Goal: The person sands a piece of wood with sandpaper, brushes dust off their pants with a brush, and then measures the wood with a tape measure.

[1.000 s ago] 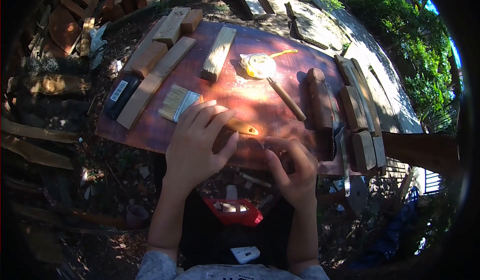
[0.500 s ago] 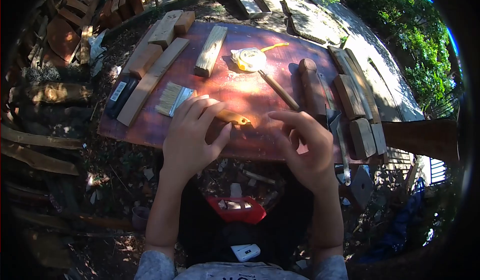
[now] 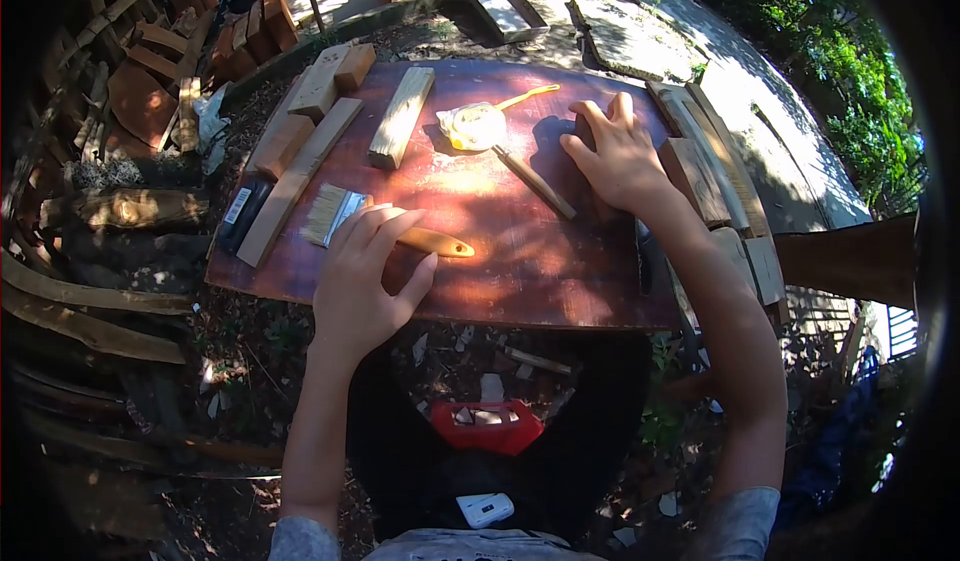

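Note:
My left hand [image 3: 362, 273] hovers over or rests lightly on a flat paintbrush [image 3: 436, 243], thumb and fingers apart. The brush lies on the table, its pale bristles to the left and its yellow handle to the right. Farther away, my right hand [image 3: 622, 159] curls over the end of a dark, rounded wooden block, thumb on one side and fingers on the other; the hand and forearm hide most of the block. A slim wooden stick [image 3: 536, 183] lies left of that hand. Beyond it sits a pale, wrapped bundle [image 3: 472, 128] with a yellow strip.
Wooden blocks and a long board [image 3: 300, 183] line the reddish table's [image 3: 520, 296] left side, with a black tool [image 3: 240, 216] beside them. A block [image 3: 402, 118] lies at the back. More timber [image 3: 695, 183] lies along the right edge. A red container [image 3: 488, 426] is below the front edge.
My right hand has moved forward and right from the near side of the table onto the rounded wooden block. My left hand stays by the brush. The view has shifted slightly.

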Demonstrator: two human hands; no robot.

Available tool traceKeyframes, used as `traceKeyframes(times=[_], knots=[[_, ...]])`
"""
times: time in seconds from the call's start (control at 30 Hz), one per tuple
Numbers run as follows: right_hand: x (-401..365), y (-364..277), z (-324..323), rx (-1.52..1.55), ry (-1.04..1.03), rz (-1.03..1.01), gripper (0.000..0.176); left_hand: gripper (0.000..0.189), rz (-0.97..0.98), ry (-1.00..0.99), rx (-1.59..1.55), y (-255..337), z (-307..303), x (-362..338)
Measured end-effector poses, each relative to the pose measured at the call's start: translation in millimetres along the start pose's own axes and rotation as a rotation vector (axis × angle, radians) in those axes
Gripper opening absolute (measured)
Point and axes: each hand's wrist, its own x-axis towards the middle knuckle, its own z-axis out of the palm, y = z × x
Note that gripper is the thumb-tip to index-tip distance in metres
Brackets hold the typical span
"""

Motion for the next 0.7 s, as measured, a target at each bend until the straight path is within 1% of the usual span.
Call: traceKeyframes(times=[0.07, 0.13, 0.23, 0.33, 0.4, 0.43, 0.5, 0.53, 0.6, 0.67, 0.7], knots=[[-0.6, 5.4, 3.2, 0.007, 0.041, -0.041, 0.064, 0.044, 0.005, 0.003, -0.006, 0.9, -0.9, 3.8], [-0.6, 1.2, 2.3, 0.048, 0.064, 0.002, 0.062, 0.041, 0.008, 0.010, -0.020, 0.5, -1.9, 6.2], [-1.9, -5.7, 0.0, 0.124, 0.080, 0.062, 0.058, 0.040, -0.095, -0.022, -0.135, 0.7, -4.1, 21.4], [-4.1, -4.9, -1.2, 0.189, 0.094, 0.081, 0.056, 0.041, 0.019, -0.004, -0.049, 6.4, -8.2, 61.0], [-1.2, -1.4, 5.6, 0.166, 0.131, 0.080, 0.055, 0.045, 0.087, -0.013, -0.016, -7.8, 4.5, 93.7], [-1.0, 0.6, 6.1, 0.210, 0.145, 0.071, 0.054, 0.047, 0.117, -0.012, 0.001, -17.0, 12.4, 107.6], [-2.2, 5.3, 9.3, 0.300, 0.169, 0.044, 0.053, 0.050, 0.119, -0.022, 0.096, -30.2, 32.4, 131.3], [-1.9, 10.0, 16.5, 0.350, 0.228, 0.011, 0.050, 0.051, 0.120, -0.026, 0.143, -36.4, 41.6, 139.9], [4.1, 18.5, 24.4, 0.423, 0.228, -0.064, 0.047, 0.057, 0.154, -0.053, 0.130, -47.9, 57.3, 150.2], [7.2, 28.1, 29.3, 0.580, 0.231, -0.074, 0.042, 0.063, 0.172, -0.056, 0.153, -55.5, 76.0, 152.8], [9.1, 33.4, 29.6, 0.654, 0.207, -0.057, 0.041, 0.063, 0.152, -0.066, 0.138, -49.1, 76.3, 151.5]])
